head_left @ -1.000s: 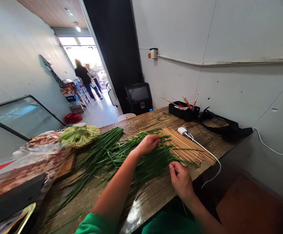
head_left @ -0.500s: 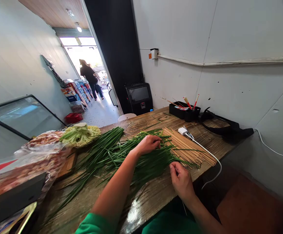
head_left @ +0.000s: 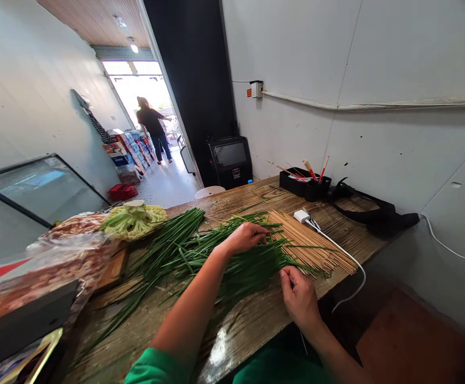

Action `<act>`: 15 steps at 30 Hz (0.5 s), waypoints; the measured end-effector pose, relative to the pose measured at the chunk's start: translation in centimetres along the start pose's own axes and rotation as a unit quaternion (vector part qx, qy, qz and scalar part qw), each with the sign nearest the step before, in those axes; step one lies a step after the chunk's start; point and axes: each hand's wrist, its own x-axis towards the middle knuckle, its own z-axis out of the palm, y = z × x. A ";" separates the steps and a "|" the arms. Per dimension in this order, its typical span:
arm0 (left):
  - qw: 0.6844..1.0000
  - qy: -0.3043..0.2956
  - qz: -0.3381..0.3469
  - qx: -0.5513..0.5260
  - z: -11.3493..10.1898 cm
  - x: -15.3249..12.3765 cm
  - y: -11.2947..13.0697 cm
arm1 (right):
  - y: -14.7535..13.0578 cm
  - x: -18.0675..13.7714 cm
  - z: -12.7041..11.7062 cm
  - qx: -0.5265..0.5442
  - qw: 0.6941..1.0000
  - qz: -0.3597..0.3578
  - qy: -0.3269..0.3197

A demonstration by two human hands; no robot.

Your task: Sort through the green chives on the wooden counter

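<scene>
A spread of long green chives point(head_left: 184, 250) lies across the wooden table point(head_left: 252, 325). My left hand point(head_left: 245, 238) rests on the chives with its fingers curled round a few stalks. My right hand point(head_left: 299, 298) is near the table's front edge, fingers pinched on the ends of some chive stalks. Just right of both hands lies a flat pile of bamboo skewers point(head_left: 312, 242), partly covered by chive tips.
A white charger and cable point(head_left: 301, 216), a black tray with chopsticks point(head_left: 304, 184) and a black bag point(head_left: 376, 213) sit at the back right. Cauliflower point(head_left: 134, 220) and bagged food point(head_left: 52, 261) stand at left. A person point(head_left: 152, 128) is far off in the doorway.
My hands have barely shifted on the chives. The person in the doorway has walked farther away.
</scene>
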 end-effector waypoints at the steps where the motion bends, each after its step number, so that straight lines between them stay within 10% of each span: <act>1: 1.000 -0.017 0.012 0.006 -0.1 -0.1 0.1 | 0.0 0.0 0.0 -0.003 1.000 0.000 0.000; 6: 0.991 -0.116 0.047 0.045 -1.6 -0.9 0.2 | -0.1 0.0 0.0 -0.004 1.000 -0.006 0.004; 11: 0.975 0.064 -0.098 0.187 -1.9 -0.6 -0.9 | -0.2 -0.1 0.1 0.000 1.000 -0.005 0.000; 15: 0.953 0.044 -0.111 0.277 0.1 0.1 -2.0 | -0.1 -0.1 0.0 -0.005 1.000 -0.012 0.002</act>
